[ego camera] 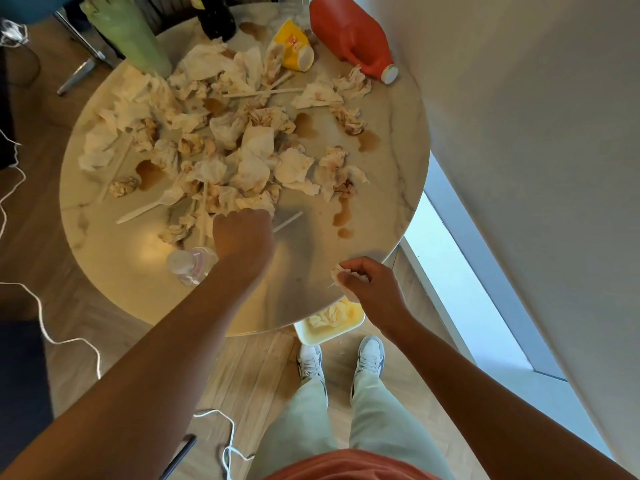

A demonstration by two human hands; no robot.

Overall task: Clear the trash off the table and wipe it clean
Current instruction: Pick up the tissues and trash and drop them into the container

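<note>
I see round marble tabletop, brown spills across it. Crumpled stained napkins heaped at centre, plastic spoon and straws among them. Yellow cup tipped on side at far edge. Small napkin scrap over near rim.

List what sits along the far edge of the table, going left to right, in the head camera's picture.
Green roll → dark bottle → yellow cup lying on its side → red jug lying on its side.
</note>
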